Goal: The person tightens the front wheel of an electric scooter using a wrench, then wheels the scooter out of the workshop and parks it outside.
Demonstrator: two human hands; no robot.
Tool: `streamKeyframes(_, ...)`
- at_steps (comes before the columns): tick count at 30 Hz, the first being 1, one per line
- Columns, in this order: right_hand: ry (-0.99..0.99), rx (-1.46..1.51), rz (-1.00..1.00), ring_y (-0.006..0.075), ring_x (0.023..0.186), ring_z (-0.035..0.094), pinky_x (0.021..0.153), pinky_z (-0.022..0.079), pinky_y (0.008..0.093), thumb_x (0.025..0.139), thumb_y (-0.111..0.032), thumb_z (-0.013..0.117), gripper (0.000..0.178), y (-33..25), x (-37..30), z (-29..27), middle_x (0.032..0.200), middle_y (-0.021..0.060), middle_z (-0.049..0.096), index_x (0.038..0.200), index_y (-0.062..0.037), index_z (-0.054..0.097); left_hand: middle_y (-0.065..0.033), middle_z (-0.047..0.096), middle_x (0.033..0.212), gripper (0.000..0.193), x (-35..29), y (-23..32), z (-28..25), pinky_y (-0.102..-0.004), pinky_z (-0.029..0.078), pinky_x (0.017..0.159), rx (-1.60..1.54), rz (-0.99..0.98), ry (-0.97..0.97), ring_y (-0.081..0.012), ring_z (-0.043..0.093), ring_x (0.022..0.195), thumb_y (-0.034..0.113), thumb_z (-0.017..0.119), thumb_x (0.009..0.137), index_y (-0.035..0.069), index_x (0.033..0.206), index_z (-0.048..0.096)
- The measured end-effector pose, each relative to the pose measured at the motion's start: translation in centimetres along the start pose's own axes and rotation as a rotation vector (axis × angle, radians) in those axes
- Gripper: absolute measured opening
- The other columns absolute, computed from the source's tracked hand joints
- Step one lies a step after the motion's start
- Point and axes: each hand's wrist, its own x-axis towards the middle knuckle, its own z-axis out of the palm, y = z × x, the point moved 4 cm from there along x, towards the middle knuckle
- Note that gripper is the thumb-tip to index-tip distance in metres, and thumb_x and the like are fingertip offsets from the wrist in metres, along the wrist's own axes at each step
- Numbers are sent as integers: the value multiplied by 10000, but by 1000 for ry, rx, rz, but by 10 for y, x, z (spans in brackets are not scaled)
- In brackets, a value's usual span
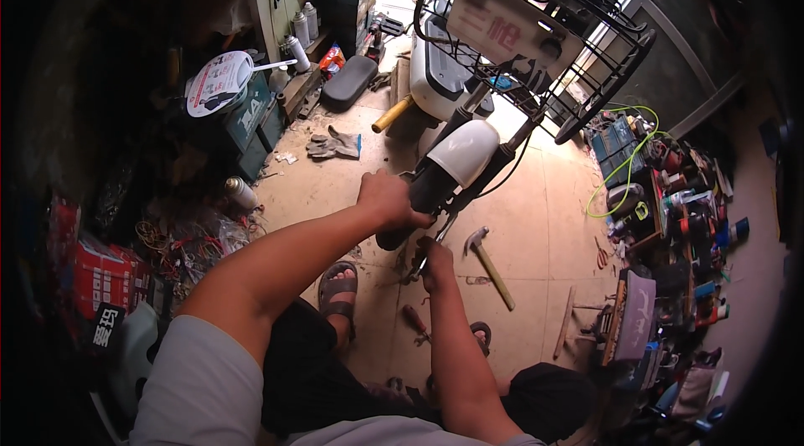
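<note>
A scooter's front wheel (pixel 392 238), with a dark tyre under a white front mudguard (pixel 465 153), stands before me. My left hand (pixel 387 197) is closed round the tyre's near left side, its thumb lying across the rubber; the other fingers are partly hidden. Just right of the wheel, near the axle, my right hand (pixel 435 265) is closed on a shiny metal tool that looks like a wrench (pixel 448 226). One end of it points up towards the fork's lower end, and metal also shows below the fist.
A hammer (pixel 490 268) and a red-handled screwdriver (pixel 414 319) lie on the tiled floor near my feet. Beyond are grey gloves (pixel 333 144) and a dark seat pad (pixel 349 83). A wire basket (pixel 586 6) overhangs the wheel. Toolboxes and parts (pixel 620 140) crowd the right wall.
</note>
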Motion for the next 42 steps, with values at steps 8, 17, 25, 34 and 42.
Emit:
streamKeyframes(8,-177,39,135,203,676,582,590,495,380,857,-234,656,177,7,-31,2,784,55,609,890,-61,640,-121,741,1023,804,-3,-1,-1,-400,470,903,-36,-12,11,-285,636,1076,784,753,638,63,994,780)
streamKeyframes(17,-68,-89,53,221,669,546,567,485,388,831,-166,624,106,24,-21,10,761,70,573,842,-62,608,-122,742,1036,791,0,0,3,-394,481,905,-34,-16,32,-291,649,1068,757,769,636,60,1011,782)
streamKeyframes(25,41,-3,76,242,553,515,490,424,378,816,-111,628,99,21,-26,15,709,100,556,835,-20,597,-115,732,1026,817,-3,-1,6,-394,488,907,-64,-11,74,-294,649,1060,756,783,611,61,1040,775)
streamKeyframes(34,101,9,21,212,500,480,456,366,367,823,-104,621,102,18,-25,11,654,84,539,775,-20,588,-168,692,1108,819,-3,-4,2,-414,519,896,-110,99,130,-321,654,1053,758,740,690,31,1065,758)
streamKeyframes(42,26,17,41,218,485,463,439,370,375,841,-16,592,86,16,-31,13,641,81,477,765,-17,552,-239,711,894,465,79,-90,49,-474,542,729,-411,50,162,-341,701,809,416,608,966,-28,891,728)
